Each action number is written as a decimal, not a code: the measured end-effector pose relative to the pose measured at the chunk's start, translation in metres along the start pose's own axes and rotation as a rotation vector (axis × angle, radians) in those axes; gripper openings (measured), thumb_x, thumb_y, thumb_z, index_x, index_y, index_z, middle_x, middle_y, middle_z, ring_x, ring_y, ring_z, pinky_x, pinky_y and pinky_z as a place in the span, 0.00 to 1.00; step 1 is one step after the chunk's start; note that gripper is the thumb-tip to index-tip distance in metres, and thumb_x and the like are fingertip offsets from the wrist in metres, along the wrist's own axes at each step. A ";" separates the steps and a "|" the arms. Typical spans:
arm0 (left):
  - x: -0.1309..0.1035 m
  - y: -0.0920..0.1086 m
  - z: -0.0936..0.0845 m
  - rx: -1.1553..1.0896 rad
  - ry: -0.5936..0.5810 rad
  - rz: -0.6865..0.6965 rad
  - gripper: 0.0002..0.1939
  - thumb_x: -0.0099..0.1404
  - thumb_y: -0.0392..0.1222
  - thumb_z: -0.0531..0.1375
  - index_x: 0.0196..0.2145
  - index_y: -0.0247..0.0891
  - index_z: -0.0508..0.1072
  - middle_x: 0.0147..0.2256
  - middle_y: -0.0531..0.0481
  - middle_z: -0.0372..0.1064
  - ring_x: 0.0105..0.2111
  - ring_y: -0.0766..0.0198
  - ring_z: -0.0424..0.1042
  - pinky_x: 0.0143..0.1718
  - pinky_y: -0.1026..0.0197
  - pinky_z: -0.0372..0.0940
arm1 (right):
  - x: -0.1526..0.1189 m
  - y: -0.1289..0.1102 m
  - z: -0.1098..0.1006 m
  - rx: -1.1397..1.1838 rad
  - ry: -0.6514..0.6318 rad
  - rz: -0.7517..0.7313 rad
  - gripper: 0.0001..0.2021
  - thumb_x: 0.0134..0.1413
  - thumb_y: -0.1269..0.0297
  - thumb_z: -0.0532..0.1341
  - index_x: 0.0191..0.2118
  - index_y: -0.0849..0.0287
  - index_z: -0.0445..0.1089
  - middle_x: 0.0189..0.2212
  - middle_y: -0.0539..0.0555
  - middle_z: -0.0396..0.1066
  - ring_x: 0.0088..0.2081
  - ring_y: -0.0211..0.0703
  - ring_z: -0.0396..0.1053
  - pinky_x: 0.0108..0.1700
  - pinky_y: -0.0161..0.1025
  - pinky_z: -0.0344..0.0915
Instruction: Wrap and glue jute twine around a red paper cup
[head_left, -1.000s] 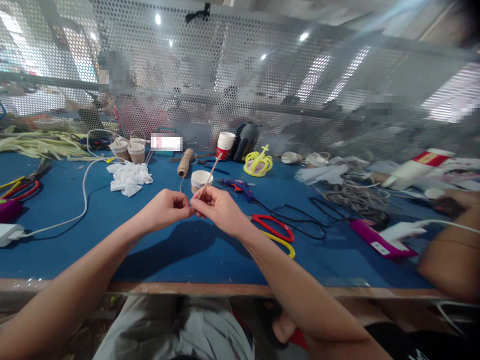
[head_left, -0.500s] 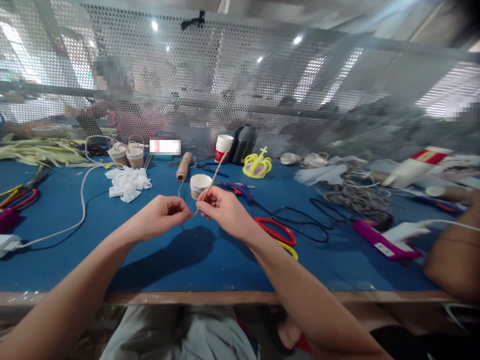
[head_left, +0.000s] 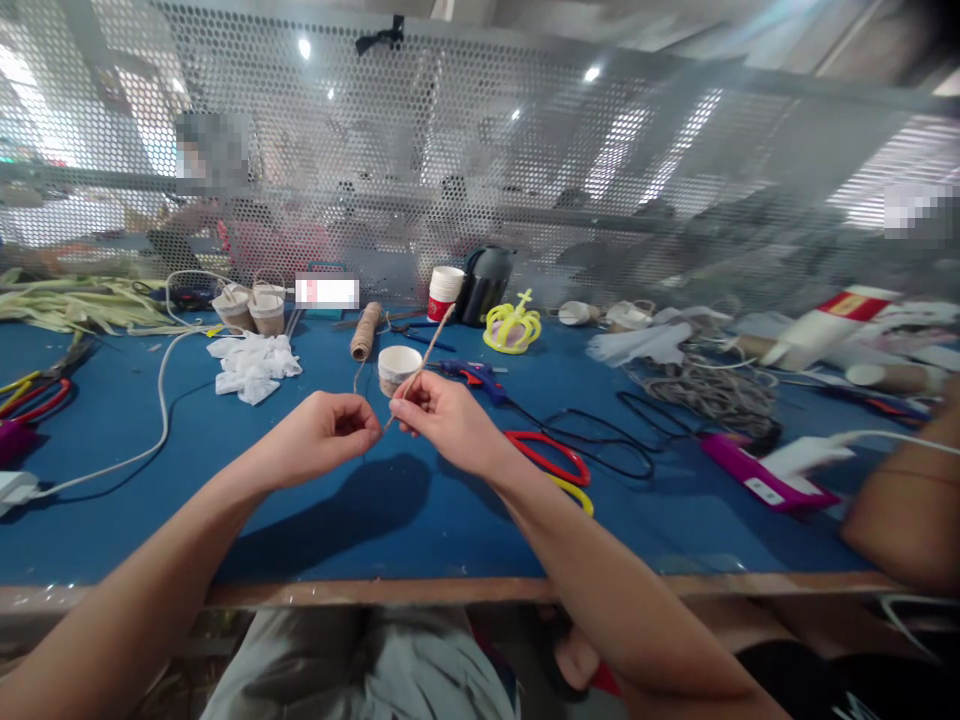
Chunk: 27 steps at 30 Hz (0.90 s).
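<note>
A thin length of tan twine [head_left: 433,347] runs between my hands above the blue table. My right hand [head_left: 437,412] pinches it, and its free end sticks up and to the right. My left hand [head_left: 339,428] is closed at the lower end of the twine, thumb and forefinger together. Just beyond my fingers stands a small white cup [head_left: 400,370] partly wrapped in twine. A spool of twine [head_left: 366,332] lies behind it, with a loose strand trailing toward my left hand. To the right is a blue glue gun [head_left: 480,378] with a black cord.
Red-and-yellow-handled scissors [head_left: 551,458] lie by my right forearm. A yellow crown-shaped piece [head_left: 511,325], stacked paper cups [head_left: 445,292] and a dark jug [head_left: 489,285] stand behind. White crumpled cloth [head_left: 255,366] is left, a purple power strip [head_left: 765,480] right, near another person's arm [head_left: 907,510].
The view has shifted slightly. My hands keep nearly the same pose, still on the twine; no object has been taken or let go.
</note>
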<state>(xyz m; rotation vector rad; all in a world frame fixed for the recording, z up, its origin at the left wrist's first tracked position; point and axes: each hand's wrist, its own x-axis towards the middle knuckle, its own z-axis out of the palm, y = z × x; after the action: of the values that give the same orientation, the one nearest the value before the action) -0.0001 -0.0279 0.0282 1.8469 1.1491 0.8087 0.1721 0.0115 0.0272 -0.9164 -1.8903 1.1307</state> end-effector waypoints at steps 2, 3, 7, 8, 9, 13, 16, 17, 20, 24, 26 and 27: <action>0.000 -0.001 0.000 0.007 -0.001 0.007 0.04 0.54 0.38 0.55 0.25 0.35 0.65 0.20 0.58 0.57 0.20 0.71 0.54 0.22 0.67 0.51 | 0.000 -0.001 0.000 0.001 0.005 0.007 0.04 0.47 0.68 0.58 0.28 0.60 0.61 0.22 0.46 0.63 0.22 0.32 0.64 0.26 0.33 0.63; 0.000 -0.001 0.001 0.012 0.002 0.010 0.04 0.54 0.38 0.55 0.25 0.35 0.65 0.19 0.58 0.57 0.20 0.71 0.54 0.22 0.67 0.51 | 0.000 -0.001 0.000 0.002 0.006 0.013 0.04 0.47 0.68 0.58 0.28 0.60 0.61 0.21 0.46 0.63 0.22 0.32 0.64 0.26 0.33 0.63; 0.000 0.000 0.001 0.027 0.014 0.003 0.04 0.53 0.37 0.54 0.25 0.34 0.66 0.19 0.58 0.57 0.20 0.71 0.54 0.22 0.67 0.51 | -0.001 -0.002 0.000 0.008 0.009 0.029 0.04 0.47 0.68 0.58 0.27 0.61 0.61 0.20 0.47 0.63 0.21 0.32 0.64 0.25 0.33 0.62; 0.000 0.001 0.001 0.027 0.015 0.001 0.04 0.53 0.37 0.54 0.25 0.34 0.66 0.19 0.57 0.57 0.20 0.71 0.54 0.22 0.67 0.51 | -0.001 -0.002 0.000 0.008 0.010 0.030 0.04 0.48 0.68 0.58 0.27 0.61 0.61 0.20 0.47 0.64 0.22 0.32 0.64 0.25 0.33 0.62; 0.000 0.001 0.001 0.027 0.013 0.001 0.04 0.53 0.37 0.54 0.25 0.34 0.65 0.20 0.57 0.57 0.20 0.71 0.54 0.22 0.67 0.51 | -0.001 -0.001 0.000 0.009 0.013 0.029 0.05 0.48 0.67 0.58 0.27 0.61 0.61 0.20 0.47 0.64 0.21 0.33 0.64 0.25 0.33 0.62; 0.000 0.000 0.003 0.043 0.018 0.015 0.05 0.54 0.38 0.54 0.25 0.34 0.66 0.20 0.57 0.58 0.20 0.71 0.55 0.22 0.67 0.52 | -0.001 -0.001 0.001 0.020 0.031 0.017 0.08 0.47 0.64 0.60 0.26 0.60 0.60 0.19 0.47 0.65 0.21 0.33 0.64 0.26 0.33 0.63; 0.000 0.000 0.003 0.050 0.024 0.016 0.05 0.54 0.38 0.54 0.25 0.34 0.66 0.20 0.57 0.58 0.20 0.71 0.55 0.22 0.67 0.51 | -0.001 -0.001 0.001 0.017 0.043 0.003 0.09 0.46 0.62 0.61 0.26 0.60 0.60 0.19 0.47 0.65 0.21 0.33 0.65 0.26 0.33 0.63; 0.000 0.000 0.003 0.050 0.025 0.016 0.05 0.54 0.38 0.54 0.25 0.34 0.66 0.20 0.57 0.58 0.20 0.71 0.55 0.22 0.67 0.51 | -0.001 -0.001 0.001 0.013 0.044 -0.002 0.09 0.46 0.62 0.61 0.26 0.60 0.61 0.19 0.47 0.65 0.21 0.33 0.65 0.26 0.33 0.63; 0.000 0.000 0.002 0.049 0.028 0.020 0.05 0.54 0.39 0.54 0.25 0.34 0.66 0.20 0.56 0.58 0.20 0.71 0.55 0.22 0.67 0.52 | -0.001 -0.002 0.001 0.002 0.044 -0.017 0.09 0.46 0.61 0.61 0.26 0.60 0.61 0.20 0.47 0.64 0.21 0.33 0.65 0.26 0.33 0.63; 0.000 0.001 0.001 0.041 0.041 0.021 0.06 0.54 0.40 0.54 0.25 0.34 0.66 0.20 0.56 0.58 0.21 0.71 0.55 0.23 0.67 0.53 | -0.001 -0.003 0.000 -0.019 0.032 -0.029 0.08 0.47 0.63 0.60 0.26 0.60 0.60 0.19 0.47 0.64 0.21 0.33 0.64 0.25 0.33 0.63; 0.000 0.002 0.001 0.041 0.049 0.017 0.06 0.54 0.40 0.54 0.25 0.34 0.66 0.20 0.56 0.59 0.21 0.71 0.55 0.23 0.67 0.53 | -0.002 -0.003 0.000 -0.034 0.027 -0.035 0.07 0.48 0.65 0.59 0.26 0.60 0.60 0.19 0.47 0.64 0.21 0.33 0.64 0.26 0.33 0.63; 0.000 0.002 0.001 0.044 0.053 0.015 0.06 0.54 0.40 0.54 0.25 0.34 0.66 0.20 0.56 0.59 0.21 0.71 0.56 0.23 0.66 0.53 | -0.002 -0.003 0.000 -0.041 0.025 -0.037 0.07 0.48 0.65 0.59 0.26 0.60 0.60 0.19 0.47 0.64 0.21 0.33 0.64 0.26 0.33 0.63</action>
<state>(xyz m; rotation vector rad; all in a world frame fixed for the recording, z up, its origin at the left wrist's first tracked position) 0.0013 -0.0288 0.0292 1.8819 1.1968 0.8517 0.1719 0.0087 0.0296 -0.9103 -1.9088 1.0567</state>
